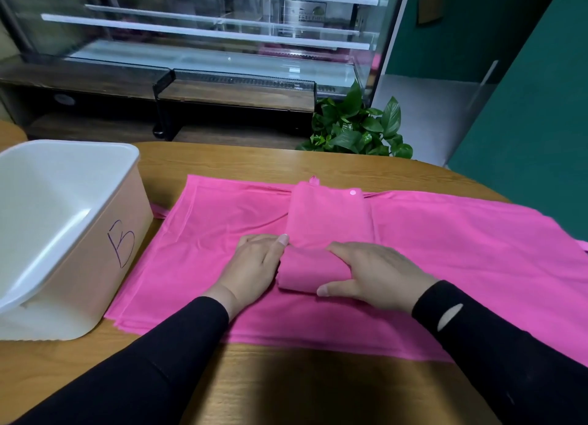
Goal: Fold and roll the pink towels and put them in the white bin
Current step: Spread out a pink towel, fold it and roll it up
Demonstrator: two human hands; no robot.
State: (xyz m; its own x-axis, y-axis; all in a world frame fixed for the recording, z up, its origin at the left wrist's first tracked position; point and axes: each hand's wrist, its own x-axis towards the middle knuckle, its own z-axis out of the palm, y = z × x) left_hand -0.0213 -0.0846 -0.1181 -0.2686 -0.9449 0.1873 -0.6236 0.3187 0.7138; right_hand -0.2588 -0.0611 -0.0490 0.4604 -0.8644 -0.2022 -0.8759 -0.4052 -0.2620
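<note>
Hands work one folded pink towel (327, 214) atop a spread pile of pink towels (445, 265) on the wooden surface (286, 389). Right hand (378, 275) curls fingers (342, 249) and thumb round the rolled near end; left hand (254, 265) lies flat, fingers together, against the roll. White bin (79, 256) marked "B" stands left.

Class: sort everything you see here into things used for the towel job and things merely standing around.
In use: left hand, right hand, half-rolled pink towel, flat pink towels beneath, white bin, table.
Standing around: potted plant, glass display case.
</note>
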